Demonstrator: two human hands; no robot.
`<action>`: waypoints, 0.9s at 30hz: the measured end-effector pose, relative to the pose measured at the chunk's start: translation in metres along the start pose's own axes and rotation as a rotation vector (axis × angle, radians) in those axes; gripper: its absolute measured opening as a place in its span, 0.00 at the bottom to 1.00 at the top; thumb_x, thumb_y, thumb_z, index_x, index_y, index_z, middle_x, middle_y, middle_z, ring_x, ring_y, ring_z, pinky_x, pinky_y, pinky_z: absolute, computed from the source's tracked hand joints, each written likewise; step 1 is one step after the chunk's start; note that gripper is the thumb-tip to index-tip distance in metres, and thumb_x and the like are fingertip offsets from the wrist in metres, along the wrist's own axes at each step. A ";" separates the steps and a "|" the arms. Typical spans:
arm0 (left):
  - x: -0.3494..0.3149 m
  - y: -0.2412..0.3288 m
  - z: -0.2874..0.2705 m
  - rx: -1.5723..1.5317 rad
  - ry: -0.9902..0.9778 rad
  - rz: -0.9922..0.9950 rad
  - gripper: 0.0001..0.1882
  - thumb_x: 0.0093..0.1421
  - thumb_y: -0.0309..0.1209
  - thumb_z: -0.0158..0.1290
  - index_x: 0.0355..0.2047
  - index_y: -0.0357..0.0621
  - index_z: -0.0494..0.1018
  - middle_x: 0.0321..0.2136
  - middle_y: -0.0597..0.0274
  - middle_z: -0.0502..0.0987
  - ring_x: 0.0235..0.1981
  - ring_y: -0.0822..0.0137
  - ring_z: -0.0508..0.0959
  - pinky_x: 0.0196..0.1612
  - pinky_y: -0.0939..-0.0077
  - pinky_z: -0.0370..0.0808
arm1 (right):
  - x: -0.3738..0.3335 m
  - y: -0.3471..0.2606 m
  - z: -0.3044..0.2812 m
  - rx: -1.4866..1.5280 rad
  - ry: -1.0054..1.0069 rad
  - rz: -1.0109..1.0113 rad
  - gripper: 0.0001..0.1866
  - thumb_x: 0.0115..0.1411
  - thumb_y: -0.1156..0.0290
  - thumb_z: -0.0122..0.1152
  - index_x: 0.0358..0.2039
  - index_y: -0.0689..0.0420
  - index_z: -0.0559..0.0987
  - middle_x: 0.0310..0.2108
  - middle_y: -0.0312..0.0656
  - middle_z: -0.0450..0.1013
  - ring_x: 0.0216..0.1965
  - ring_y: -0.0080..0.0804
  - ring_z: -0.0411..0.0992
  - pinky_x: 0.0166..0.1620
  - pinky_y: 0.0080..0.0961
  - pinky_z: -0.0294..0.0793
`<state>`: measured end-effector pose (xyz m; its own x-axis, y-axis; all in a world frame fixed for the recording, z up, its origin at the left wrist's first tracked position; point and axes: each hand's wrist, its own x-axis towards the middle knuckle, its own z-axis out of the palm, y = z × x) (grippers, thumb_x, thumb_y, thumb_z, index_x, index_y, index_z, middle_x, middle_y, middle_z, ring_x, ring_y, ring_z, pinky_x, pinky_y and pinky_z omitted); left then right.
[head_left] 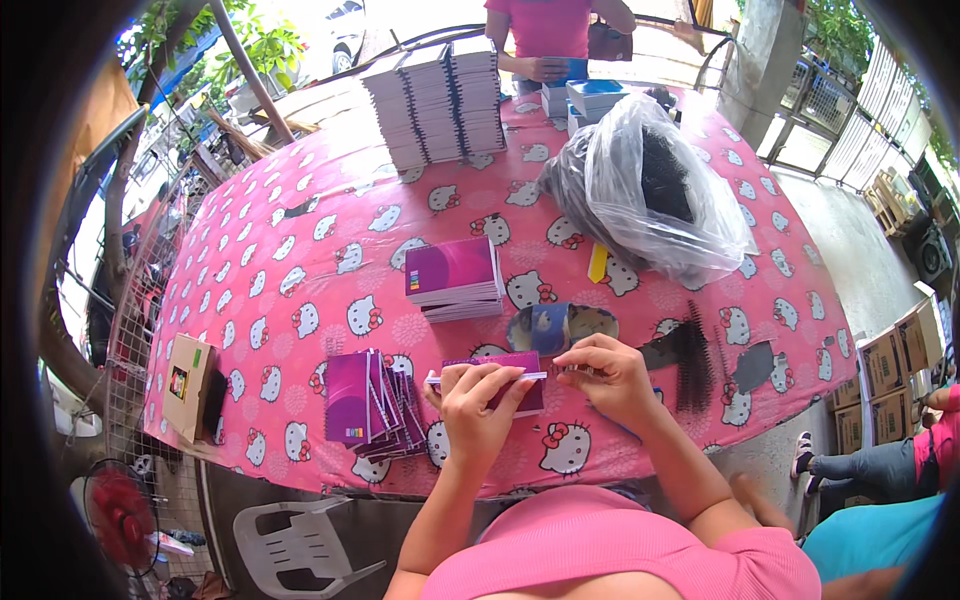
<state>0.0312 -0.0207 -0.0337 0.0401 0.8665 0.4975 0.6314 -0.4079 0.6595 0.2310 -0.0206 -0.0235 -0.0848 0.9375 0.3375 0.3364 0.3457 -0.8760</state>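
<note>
My left hand [474,408] is closed around a purple-covered notebook [532,400], tilted up near the table's front edge. Just off the notebook's right end, my right hand [612,378] has its fingertips pinched together; whatever is between them is too small to make out. Left of my hands lies a fanned pile of purple notebooks [348,398]. Farther back sits a neat stack of purple notebooks [450,268]. A blue-patterned rounded item [548,328] rests just beyond my hands. Black wire coils [693,365] lie to the right of my right hand.
The table has a pink cartoon-cat cloth [270,350]. Tall stacks of spiral notebooks [430,105] and a clear plastic bag [715,235] with black contents stand farther back. A cardboard box [188,385] sits at left. Across the table, a person [548,30] handles blue-topped stacks [597,92].
</note>
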 end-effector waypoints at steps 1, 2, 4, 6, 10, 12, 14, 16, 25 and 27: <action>0.001 0.001 -0.001 0.015 0.007 0.034 0.09 0.48 0.36 0.67 0.30 0.50 0.83 0.29 0.72 0.81 0.38 0.67 0.73 0.50 0.64 0.59 | 0.002 0.001 0.000 -0.008 -0.001 -0.026 0.13 0.48 0.83 0.70 0.36 0.58 0.84 0.33 0.37 0.76 0.31 0.21 0.73 0.33 0.19 0.72; 0.004 0.001 -0.003 0.030 0.013 0.069 0.09 0.47 0.34 0.68 0.30 0.48 0.83 0.29 0.69 0.81 0.37 0.67 0.73 0.46 0.68 0.64 | 0.003 0.001 0.000 -0.016 -0.001 -0.051 0.13 0.48 0.83 0.70 0.35 0.58 0.83 0.33 0.37 0.76 0.31 0.22 0.73 0.33 0.19 0.72; 0.005 0.003 -0.004 0.045 0.020 0.098 0.10 0.46 0.32 0.69 0.30 0.46 0.83 0.29 0.67 0.81 0.35 0.66 0.74 0.42 0.72 0.68 | 0.007 0.000 -0.002 -0.031 -0.031 -0.027 0.12 0.47 0.83 0.70 0.34 0.58 0.83 0.33 0.37 0.75 0.33 0.25 0.74 0.35 0.21 0.72; 0.005 0.004 -0.004 0.049 0.020 0.094 0.10 0.46 0.32 0.69 0.30 0.46 0.83 0.29 0.67 0.81 0.35 0.66 0.74 0.42 0.72 0.68 | 0.011 -0.003 -0.002 -0.064 -0.045 -0.033 0.12 0.46 0.82 0.70 0.32 0.58 0.82 0.32 0.37 0.75 0.34 0.28 0.74 0.37 0.24 0.72; 0.004 0.003 -0.004 0.037 0.012 0.088 0.10 0.46 0.32 0.69 0.30 0.47 0.83 0.29 0.67 0.81 0.35 0.66 0.74 0.42 0.72 0.68 | 0.017 -0.003 -0.001 -0.152 -0.074 -0.093 0.11 0.45 0.83 0.66 0.31 0.59 0.79 0.31 0.39 0.73 0.38 0.35 0.71 0.40 0.30 0.71; 0.005 0.003 -0.003 0.031 0.016 0.091 0.10 0.47 0.32 0.68 0.30 0.47 0.83 0.29 0.67 0.81 0.36 0.66 0.73 0.42 0.72 0.68 | 0.019 -0.002 -0.002 -0.176 -0.098 -0.141 0.11 0.44 0.84 0.65 0.30 0.59 0.78 0.31 0.39 0.72 0.38 0.37 0.69 0.40 0.31 0.71; 0.005 0.003 -0.004 0.026 0.007 0.076 0.10 0.47 0.32 0.69 0.30 0.47 0.83 0.29 0.67 0.81 0.36 0.66 0.73 0.42 0.72 0.68 | 0.021 -0.001 -0.001 -0.180 -0.127 -0.203 0.11 0.44 0.83 0.65 0.30 0.57 0.79 0.31 0.38 0.72 0.36 0.36 0.68 0.39 0.31 0.69; 0.004 0.002 -0.004 0.024 0.008 0.072 0.10 0.47 0.32 0.69 0.30 0.47 0.83 0.29 0.67 0.81 0.36 0.66 0.73 0.42 0.72 0.68 | 0.022 -0.004 -0.001 -0.108 -0.143 -0.150 0.10 0.45 0.83 0.64 0.30 0.57 0.79 0.30 0.38 0.72 0.36 0.37 0.68 0.40 0.32 0.69; 0.004 0.004 -0.002 0.031 0.030 0.072 0.10 0.46 0.31 0.69 0.31 0.47 0.83 0.30 0.66 0.81 0.36 0.65 0.74 0.43 0.70 0.68 | 0.023 -0.002 -0.002 -0.091 -0.178 -0.211 0.08 0.49 0.81 0.63 0.31 0.57 0.79 0.31 0.40 0.72 0.36 0.39 0.72 0.37 0.33 0.72; 0.003 0.005 -0.003 0.051 0.034 0.069 0.11 0.45 0.30 0.69 0.31 0.48 0.83 0.30 0.66 0.81 0.36 0.65 0.74 0.43 0.70 0.69 | 0.021 -0.003 -0.001 -0.022 -0.220 -0.083 0.07 0.52 0.79 0.62 0.33 0.56 0.79 0.30 0.40 0.73 0.36 0.41 0.74 0.36 0.35 0.73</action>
<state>0.0323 -0.0206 -0.0276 0.0586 0.8263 0.5601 0.6671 -0.4498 0.5939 0.2288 -0.0021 -0.0132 -0.3144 0.8928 0.3226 0.3401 0.4232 -0.8398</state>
